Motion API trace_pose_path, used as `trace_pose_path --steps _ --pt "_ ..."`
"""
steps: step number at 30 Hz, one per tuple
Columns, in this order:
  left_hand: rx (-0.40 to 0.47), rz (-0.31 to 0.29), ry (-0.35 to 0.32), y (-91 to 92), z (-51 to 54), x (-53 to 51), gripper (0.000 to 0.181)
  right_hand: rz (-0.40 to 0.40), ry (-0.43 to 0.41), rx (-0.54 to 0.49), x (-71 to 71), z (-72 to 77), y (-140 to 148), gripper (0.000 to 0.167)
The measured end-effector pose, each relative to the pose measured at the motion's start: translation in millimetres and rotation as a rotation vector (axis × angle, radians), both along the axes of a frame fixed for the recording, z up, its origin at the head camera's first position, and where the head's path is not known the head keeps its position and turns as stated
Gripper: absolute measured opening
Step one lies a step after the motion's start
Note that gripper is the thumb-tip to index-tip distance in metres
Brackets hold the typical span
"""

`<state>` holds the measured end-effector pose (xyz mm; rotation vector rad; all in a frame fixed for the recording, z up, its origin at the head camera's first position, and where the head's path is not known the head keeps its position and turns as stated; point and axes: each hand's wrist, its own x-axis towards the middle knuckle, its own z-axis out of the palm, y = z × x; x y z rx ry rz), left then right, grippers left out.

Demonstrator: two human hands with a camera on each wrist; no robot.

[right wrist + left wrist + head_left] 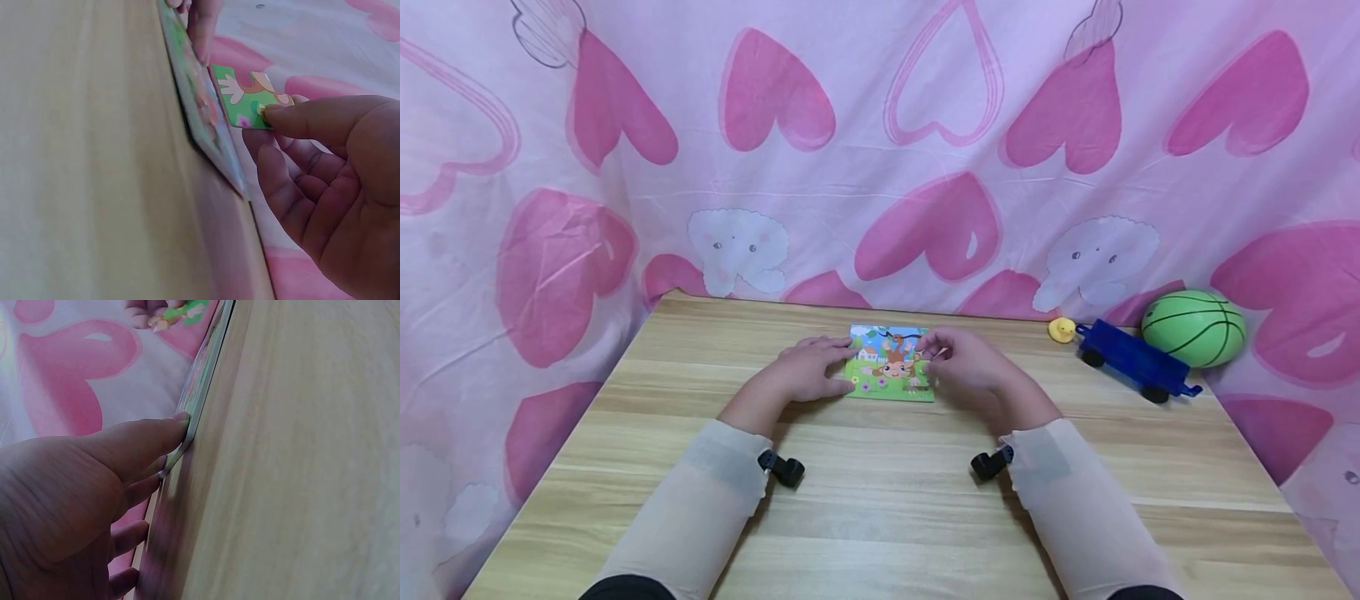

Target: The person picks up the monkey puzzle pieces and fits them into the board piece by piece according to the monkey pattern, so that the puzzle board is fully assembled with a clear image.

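A jigsaw puzzle with a cartoon monkey picture [891,369] lies flat on the table, toward its back edge. My left hand [808,369] rests at the puzzle's left side. In the left wrist view its thumb [150,440] touches the edge near a corner, and the other fingers are spread beside it. Over the puzzle's right part, my right hand [966,358] pinches a puzzle piece [240,100] between thumb and fingers. Green ground, a pale hand and a pink flower are printed on that piece. It is held up off the puzzle in the right wrist view.
At the table's back right stand a small yellow duck [1062,330], a blue toy cart [1131,358] with black wheels and a green ball [1195,327]. A pink heart-patterned cloth [820,192] hangs behind the wooden table [880,517].
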<state>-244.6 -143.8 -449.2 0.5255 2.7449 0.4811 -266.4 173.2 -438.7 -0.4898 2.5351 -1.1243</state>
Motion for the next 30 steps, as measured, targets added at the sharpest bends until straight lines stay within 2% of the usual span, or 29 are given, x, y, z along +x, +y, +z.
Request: trace_pose_path --steps 7,14,22,30 --pt "-0.002 -0.01 0.006 -0.7 2.6 0.5 0.073 0.008 -0.017 -0.032 -0.6 -12.0 -3.6 0.021" --pt "-0.005 -0.008 0.006 -0.3 1.4 -0.3 0.073 -0.009 -0.018 -0.045 3.5 -11.6 -3.3 0.023" --pt "-0.004 -0.004 0.002 0.0 1.6 0.2 0.073 -0.002 -0.003 0.005 5.5 -9.3 -6.7 0.025" --pt "-0.002 0.002 -0.002 0.2 1.8 0.7 0.073 0.011 0.025 0.1 6.5 -10.6 -10.5 0.039"
